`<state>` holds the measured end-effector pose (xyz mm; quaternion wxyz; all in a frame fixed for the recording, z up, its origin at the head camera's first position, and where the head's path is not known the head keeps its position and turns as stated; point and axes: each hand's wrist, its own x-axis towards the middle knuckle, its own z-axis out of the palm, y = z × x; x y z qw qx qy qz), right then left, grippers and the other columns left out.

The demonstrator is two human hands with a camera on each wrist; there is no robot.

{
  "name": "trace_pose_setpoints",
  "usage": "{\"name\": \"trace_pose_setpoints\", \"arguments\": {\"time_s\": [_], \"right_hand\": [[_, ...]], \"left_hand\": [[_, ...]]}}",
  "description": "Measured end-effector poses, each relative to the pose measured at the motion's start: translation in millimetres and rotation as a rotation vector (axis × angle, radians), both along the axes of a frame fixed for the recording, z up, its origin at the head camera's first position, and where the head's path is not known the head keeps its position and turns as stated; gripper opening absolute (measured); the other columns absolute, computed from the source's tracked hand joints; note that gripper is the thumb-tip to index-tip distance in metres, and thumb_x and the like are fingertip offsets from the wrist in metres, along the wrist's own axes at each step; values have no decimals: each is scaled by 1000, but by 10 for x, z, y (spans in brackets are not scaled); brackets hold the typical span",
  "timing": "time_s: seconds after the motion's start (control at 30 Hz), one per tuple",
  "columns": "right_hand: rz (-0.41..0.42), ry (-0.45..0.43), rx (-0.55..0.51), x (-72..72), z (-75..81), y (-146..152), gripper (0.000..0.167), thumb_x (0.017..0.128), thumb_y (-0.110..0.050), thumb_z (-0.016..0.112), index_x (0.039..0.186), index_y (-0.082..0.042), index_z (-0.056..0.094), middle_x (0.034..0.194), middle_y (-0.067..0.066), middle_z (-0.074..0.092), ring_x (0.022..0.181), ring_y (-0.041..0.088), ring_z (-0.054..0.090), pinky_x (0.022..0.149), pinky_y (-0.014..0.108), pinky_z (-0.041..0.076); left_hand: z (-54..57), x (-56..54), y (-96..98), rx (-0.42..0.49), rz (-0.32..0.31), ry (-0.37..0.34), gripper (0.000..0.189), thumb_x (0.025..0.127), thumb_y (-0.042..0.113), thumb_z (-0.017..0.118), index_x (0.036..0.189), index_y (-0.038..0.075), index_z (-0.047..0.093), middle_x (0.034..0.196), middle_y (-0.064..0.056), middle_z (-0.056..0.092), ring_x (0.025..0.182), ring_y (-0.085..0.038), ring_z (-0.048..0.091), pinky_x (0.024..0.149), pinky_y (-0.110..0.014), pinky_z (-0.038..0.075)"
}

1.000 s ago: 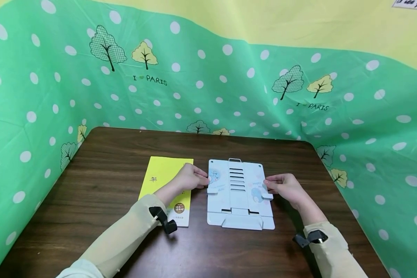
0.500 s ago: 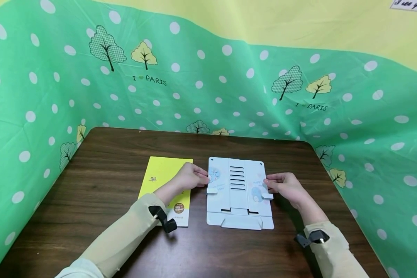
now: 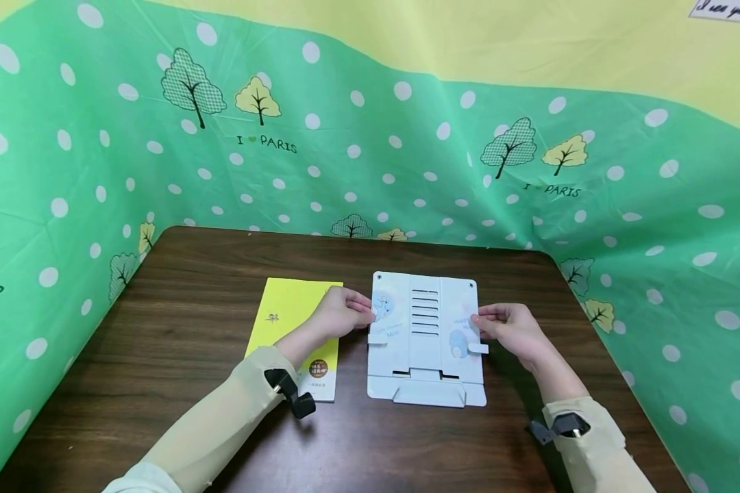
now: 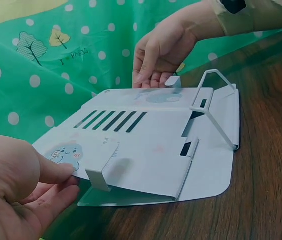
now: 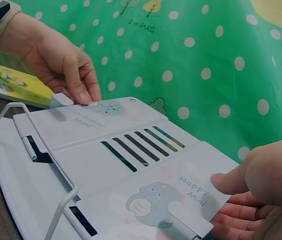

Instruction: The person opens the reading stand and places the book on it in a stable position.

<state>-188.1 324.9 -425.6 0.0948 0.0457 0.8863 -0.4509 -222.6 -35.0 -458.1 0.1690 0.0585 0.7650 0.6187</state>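
A white metal book stand [image 3: 425, 352] with slots and cartoon dinosaur prints sits on the table. Its back plate [image 4: 130, 167] is tilted up, hinged at the near end above a flat base [image 4: 213, 172]. My left hand [image 3: 339, 313] pinches the plate's left edge, thumb on top and fingers beneath. On the opposite edge, my right hand [image 3: 514, 331] grips the plate the same way, as the right wrist view shows. Small page clips [image 3: 477, 348] stick out at both sides. A wire lip [image 5: 63, 210] rises at the near end.
A yellow and white book [image 3: 292, 305] lies flat left of the stand, partly under my left forearm. The brown wooden table [image 3: 191, 308] is bordered by a green dotted curtain [image 3: 345, 164] at the back and sides.
Both hands have lifted the far end of the back plate slightly, tilting it further up from the base. The wire loop seen earlier at its far edge is now out of sight.
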Motion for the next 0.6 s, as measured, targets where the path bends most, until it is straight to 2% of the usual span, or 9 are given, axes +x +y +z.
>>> {"name": "trace_pose_setpoints", "arguments": {"time_s": [0.37, 0.6], "right_hand": [[18, 65, -23, 83, 43, 18, 37, 105, -14, 70, 132, 10, 62, 118, 25, 67, 96, 31, 72, 90, 42, 61], [11, 95, -29, 110, 49, 45, 34, 105, -13, 69, 131, 10, 63, 115, 24, 68, 96, 31, 74, 91, 41, 61]], "left_hand": [[59, 60, 27, 35, 18, 1, 20, 94, 5, 81, 112, -1, 73, 99, -12, 73, 87, -24, 73, 81, -34, 63], [85, 81, 46, 41, 29, 12, 22, 94, 6, 81, 113, -1, 73, 98, -12, 72, 86, -24, 73, 80, -34, 63]]}}
